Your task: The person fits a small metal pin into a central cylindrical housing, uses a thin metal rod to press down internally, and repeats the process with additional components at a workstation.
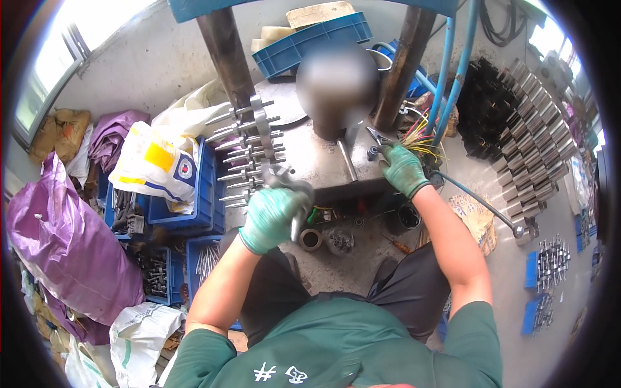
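Now, a grey metal part (303,189) is gripped by the left hand (270,220), its green-gloved fingers curled round it by the near left corner of the press plate (307,155); much of the part is covered by the glove, so its full shape cannot be made out. Over on the right, the right hand (405,169) is held at the plate's right side, fingers bent, close to a metal tool (378,136); whether that tool is gripped cannot be told. At the far middle, a round shape (336,81) is lost in blur, and the press's top is cut off by the upper edge.

The plate is bounded at the near side by a dark edge, and room between the hands is interrupted by a short rod (347,160). On the left, movement is hemmed in by a row of shafts (251,155); on the right, by yellow and red wires (424,143).

Two dark columns (229,58) are counted, one ball-ended lever (479,204), and two small blue trays (532,270) of shafts at the right; the stacked cylinders (533,139) are too crowded to be counted.
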`<move>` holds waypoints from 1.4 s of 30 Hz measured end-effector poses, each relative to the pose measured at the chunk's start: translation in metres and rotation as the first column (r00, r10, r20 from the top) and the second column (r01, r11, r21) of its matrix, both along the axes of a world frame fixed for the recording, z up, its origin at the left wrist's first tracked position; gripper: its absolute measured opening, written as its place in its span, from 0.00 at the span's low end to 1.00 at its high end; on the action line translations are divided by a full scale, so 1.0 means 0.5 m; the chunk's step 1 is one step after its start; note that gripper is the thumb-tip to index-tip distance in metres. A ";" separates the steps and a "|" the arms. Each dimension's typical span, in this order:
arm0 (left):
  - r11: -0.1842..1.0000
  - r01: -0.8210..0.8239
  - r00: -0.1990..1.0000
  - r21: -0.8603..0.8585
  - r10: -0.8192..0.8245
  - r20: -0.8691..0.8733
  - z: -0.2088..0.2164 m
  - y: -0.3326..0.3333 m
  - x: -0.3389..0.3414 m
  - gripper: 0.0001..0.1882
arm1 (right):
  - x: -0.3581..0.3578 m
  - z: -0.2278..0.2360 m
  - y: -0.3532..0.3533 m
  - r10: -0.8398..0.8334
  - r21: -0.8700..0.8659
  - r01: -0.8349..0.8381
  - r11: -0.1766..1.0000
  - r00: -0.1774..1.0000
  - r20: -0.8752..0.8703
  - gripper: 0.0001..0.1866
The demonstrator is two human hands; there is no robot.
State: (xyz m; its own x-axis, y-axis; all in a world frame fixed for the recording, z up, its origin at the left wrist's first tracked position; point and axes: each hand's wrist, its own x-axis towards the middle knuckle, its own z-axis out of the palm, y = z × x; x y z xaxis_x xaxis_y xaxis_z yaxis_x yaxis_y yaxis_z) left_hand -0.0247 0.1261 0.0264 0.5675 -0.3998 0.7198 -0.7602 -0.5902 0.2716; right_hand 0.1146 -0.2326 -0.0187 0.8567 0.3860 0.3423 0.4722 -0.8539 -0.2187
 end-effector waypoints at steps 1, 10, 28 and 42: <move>0.998 0.063 0.998 0.030 -0.063 0.003 0.000 -0.008 -0.016 0.11 | 0.009 -0.021 0.017 -0.041 -0.004 0.041 0.999 0.999 -0.035 0.18; 0.631 -0.160 0.763 -0.759 -0.408 -0.501 -0.063 -0.019 -0.004 0.16 | 0.047 -0.066 0.046 -0.122 0.040 0.122 0.992 0.993 -0.003 0.16; 0.460 -0.100 0.830 -0.882 -0.450 -0.329 -0.032 -0.043 -0.020 0.16 | 0.134 0.223 0.163 -0.013 0.538 -0.221 0.814 0.918 0.397 0.10; 0.398 -0.185 0.790 -0.899 -0.484 -0.376 -0.056 -0.019 -0.014 0.19 | 0.187 0.252 0.194 -0.078 0.411 -0.169 0.896 0.851 0.519 0.14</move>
